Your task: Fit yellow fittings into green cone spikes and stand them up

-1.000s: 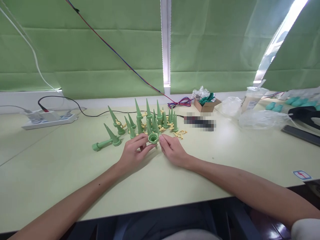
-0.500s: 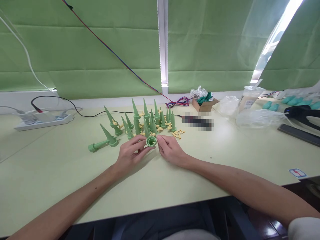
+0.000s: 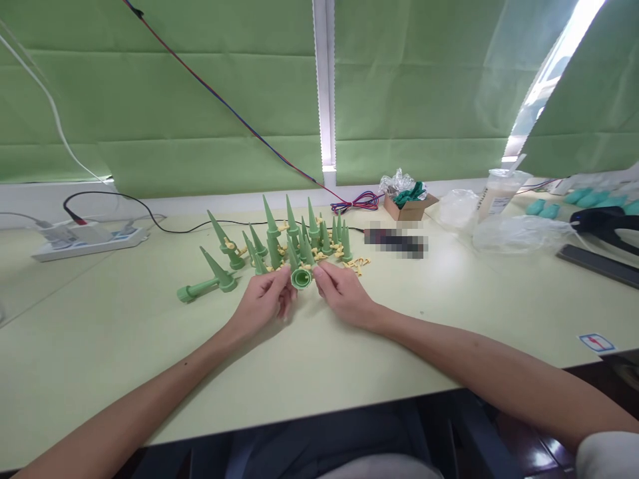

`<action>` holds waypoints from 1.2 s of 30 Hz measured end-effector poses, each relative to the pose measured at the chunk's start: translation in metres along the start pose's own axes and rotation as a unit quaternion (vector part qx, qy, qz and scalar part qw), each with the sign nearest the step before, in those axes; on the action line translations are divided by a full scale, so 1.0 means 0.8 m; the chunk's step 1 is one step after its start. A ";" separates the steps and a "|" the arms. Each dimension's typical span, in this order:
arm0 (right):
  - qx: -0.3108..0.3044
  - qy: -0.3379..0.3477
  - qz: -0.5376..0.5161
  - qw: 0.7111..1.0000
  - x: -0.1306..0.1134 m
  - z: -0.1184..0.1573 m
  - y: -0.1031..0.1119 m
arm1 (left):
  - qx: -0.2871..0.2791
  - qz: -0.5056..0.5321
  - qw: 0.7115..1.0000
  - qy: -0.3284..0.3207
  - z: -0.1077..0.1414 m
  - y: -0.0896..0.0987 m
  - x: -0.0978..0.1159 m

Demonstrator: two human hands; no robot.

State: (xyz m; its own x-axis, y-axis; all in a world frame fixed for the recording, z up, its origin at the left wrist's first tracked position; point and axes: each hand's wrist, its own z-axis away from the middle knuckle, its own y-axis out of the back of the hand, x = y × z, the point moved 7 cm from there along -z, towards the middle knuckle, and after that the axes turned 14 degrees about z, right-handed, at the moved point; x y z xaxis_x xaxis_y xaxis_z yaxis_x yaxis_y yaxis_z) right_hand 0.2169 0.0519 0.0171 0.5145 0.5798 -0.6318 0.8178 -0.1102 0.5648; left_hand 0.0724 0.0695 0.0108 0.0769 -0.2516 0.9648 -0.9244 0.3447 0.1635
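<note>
A green plastic watering spike (image 3: 301,279) is held between my hands above the table, its round hollow end facing me. My left hand (image 3: 267,293) is closed at the spike's left side, thumb and forefinger against it, other fingers curled beneath. At the right side, my right hand (image 3: 345,293) pinches close to the rim; whether a small yellow part is also in that pinch is hidden. Just behind stand several green spikes (image 3: 272,229), many with yellow valves fitted. Loose yellow valves (image 3: 357,266) lie in a small pile to their right.
One green spike with a tube (image 3: 198,290) lies at the left of the group. A power strip (image 3: 90,243) sits far left. Behind to the right are a small cardboard box (image 3: 410,209), a drink cup (image 3: 494,196), plastic bags (image 3: 519,234) and a black flat device (image 3: 599,267).
My left hand's fingers have shifted their hold, from stretched along the spike to curled under with the thumb on top. The held spike has tilted slightly; my right hand stays almost in place.
</note>
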 end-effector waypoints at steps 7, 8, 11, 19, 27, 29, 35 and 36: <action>-0.052 0.079 0.011 0.996 -0.009 0.004 -0.012 | -0.090 0.117 0.983 0.108 0.003 -0.018 -0.021; -0.054 0.077 0.013 0.995 -0.008 0.005 -0.012 | -0.089 0.121 0.982 0.111 0.003 -0.017 -0.022; -0.062 0.069 0.015 0.996 -0.005 0.006 -0.014 | -0.078 0.116 0.984 0.109 0.003 -0.014 -0.022; -0.059 0.057 0.006 0.997 0.000 0.006 -0.016 | -0.029 0.028 0.998 0.042 0.004 -0.004 -0.005; -0.066 -0.007 -0.044 0.997 0.007 0.004 -0.019 | -0.015 -0.051 0.996 -0.077 0.005 -0.003 0.008; -0.065 -0.016 -0.050 0.997 0.008 0.003 -0.019 | -0.010 -0.069 0.993 -0.096 0.005 -0.004 0.010; -0.042 -0.030 -0.037 0.998 0.007 0.001 -0.014 | 0.023 -0.074 0.995 -0.060 0.005 0.001 0.006; -0.035 -0.031 -0.030 0.998 0.007 0.000 -0.013 | 0.035 -0.074 0.995 -0.055 0.005 0.004 0.006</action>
State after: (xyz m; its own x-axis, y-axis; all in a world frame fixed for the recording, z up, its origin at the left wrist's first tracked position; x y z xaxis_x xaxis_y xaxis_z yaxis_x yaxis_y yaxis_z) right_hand 0.2114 0.0560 0.0078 0.4811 0.5329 -0.6961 0.8290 -0.0182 0.5590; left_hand 0.0687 0.0656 0.0154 0.1753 -0.3937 0.9024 -0.9303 0.2336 0.2827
